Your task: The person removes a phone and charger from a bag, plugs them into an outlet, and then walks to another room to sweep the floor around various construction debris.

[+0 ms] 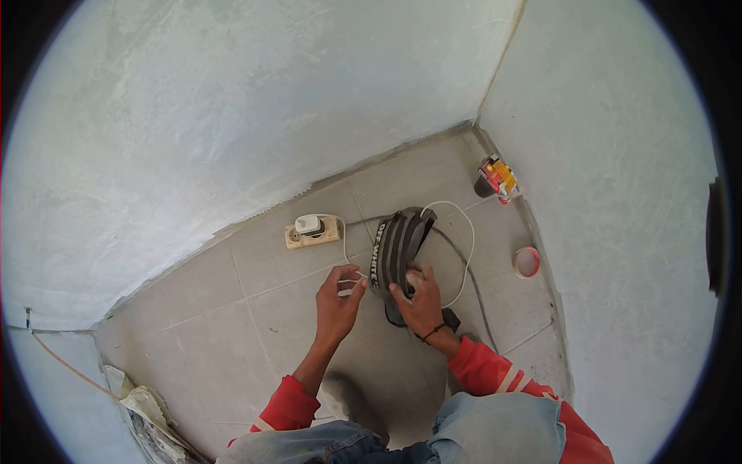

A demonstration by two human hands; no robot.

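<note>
A dark striped fabric bag (399, 243) with "OFF-WHITE" lettering along its edge lies on the floor tiles in front of me. At its lower right side is my right hand (422, 303), thumb and fingers bent against the fabric and closed on it. To the left of the bag, my left hand (338, 303) has thumb and index finger curled around a thin white cable (345, 246). This cable comes from a white charger (308, 224) plugged into a beige power strip (313, 233). A white loop curves out on the bag's right side.
A grey cord (473, 283) runs behind the bag and along its right. Near the right wall are a dark cup-like container (485, 186), a red-and-yellow package (501, 176) and a roll of tape (526, 262). Crumpled sheeting (151, 410) lies at the lower left wall.
</note>
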